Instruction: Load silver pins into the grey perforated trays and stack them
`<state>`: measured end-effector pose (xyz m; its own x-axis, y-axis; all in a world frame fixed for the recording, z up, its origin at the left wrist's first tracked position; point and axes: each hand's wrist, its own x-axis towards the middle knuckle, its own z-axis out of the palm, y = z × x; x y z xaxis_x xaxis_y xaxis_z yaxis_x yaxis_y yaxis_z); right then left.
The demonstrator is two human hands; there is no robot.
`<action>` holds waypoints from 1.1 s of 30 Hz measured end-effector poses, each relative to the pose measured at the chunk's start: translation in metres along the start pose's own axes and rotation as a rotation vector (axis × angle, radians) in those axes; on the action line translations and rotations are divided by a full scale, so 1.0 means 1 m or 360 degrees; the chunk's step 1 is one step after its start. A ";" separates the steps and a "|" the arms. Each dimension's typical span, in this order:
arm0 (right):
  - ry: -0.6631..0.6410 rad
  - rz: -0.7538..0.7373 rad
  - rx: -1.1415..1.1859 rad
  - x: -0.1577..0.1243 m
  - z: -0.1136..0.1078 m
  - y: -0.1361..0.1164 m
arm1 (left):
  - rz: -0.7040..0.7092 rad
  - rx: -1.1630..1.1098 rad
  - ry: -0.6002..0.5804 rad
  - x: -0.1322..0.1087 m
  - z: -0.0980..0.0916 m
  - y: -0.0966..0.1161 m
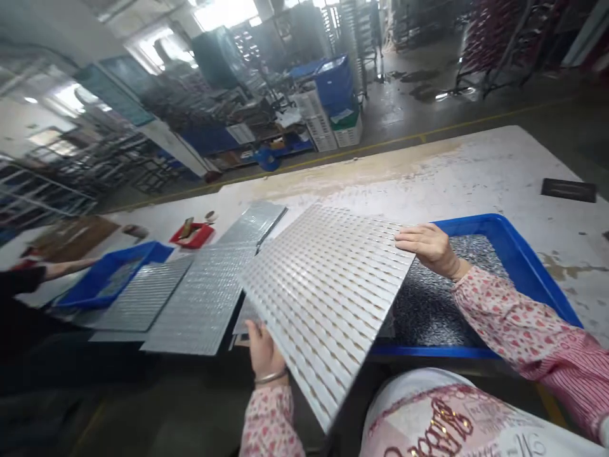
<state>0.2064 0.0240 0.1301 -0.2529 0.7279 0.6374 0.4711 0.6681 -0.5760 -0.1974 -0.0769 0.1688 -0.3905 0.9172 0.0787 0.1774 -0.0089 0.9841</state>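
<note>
A pale, silvery panel (328, 279) with rows of small brownish slots or marks is held tilted above the table edge. My right hand (431, 249) grips its right corner, fingers on top. My left hand (265, 352), a bangle at the wrist, holds the panel's lower left edge; part of this hand is hidden behind the panel. Below my right forearm sits a blue tray (528, 273) filled with small, shiny dark-and-silver pieces (438, 311). Left of the panel lie ribbed silvery sheets (202, 301), overlapping one another.
Another person's arm (71, 268) reaches to a second blue tray (114, 260) at the left. A small red tray (193, 236) with items stands behind the sheets. A dark flat block (568, 190) lies at the far right of the white table (499, 165). Stacked crates (333, 95) stand beyond.
</note>
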 end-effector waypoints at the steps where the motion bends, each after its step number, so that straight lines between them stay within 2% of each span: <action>1: -0.0011 -0.0016 -0.0074 0.004 0.020 -0.005 | -0.0081 -0.0071 -0.0023 -0.004 -0.012 -0.003; 4: -0.0096 -0.0008 -0.0182 0.009 0.066 -0.019 | -0.0353 -0.0447 -0.0099 -0.005 -0.043 -0.013; 5: -0.0124 0.0019 -0.0198 0.009 0.076 -0.023 | -0.0393 -0.0563 -0.0060 0.000 -0.053 -0.017; 7: -0.0167 0.0112 -0.0223 0.005 0.090 -0.029 | -0.0380 -0.0621 0.0139 0.015 -0.071 -0.024; 10: -0.0160 0.0252 -0.0238 -0.006 0.092 -0.034 | -0.0341 -0.0439 0.0315 0.044 -0.088 -0.031; 13: -0.0120 0.0397 -0.0304 -0.023 0.078 -0.033 | -0.0234 -0.0342 0.0228 0.064 -0.078 -0.034; 17: -0.0063 0.0561 -0.0459 -0.054 0.046 -0.022 | -0.0179 -0.0285 0.0083 0.071 -0.028 -0.033; 21: 0.0098 0.0456 -0.0539 -0.097 0.008 -0.007 | -0.0132 0.0045 -0.0052 0.067 0.035 -0.037; 24: 0.0149 0.0506 -0.0634 -0.133 -0.023 0.005 | -0.0111 0.0274 -0.0141 0.065 0.086 -0.043; 29: 0.0234 0.0560 -0.0842 -0.194 -0.080 0.011 | -0.0250 0.0155 -0.0291 0.041 0.176 -0.045; 33: 0.0229 0.0673 -0.1049 -0.228 -0.118 0.013 | -0.0260 -0.0046 -0.0416 0.012 0.234 -0.041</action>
<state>0.3694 -0.1520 0.0374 0.1496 0.8421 0.5182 0.9170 0.0779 -0.3913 0.0017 0.0279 0.0919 -0.1656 0.9788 -0.1208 0.1044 0.1392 0.9847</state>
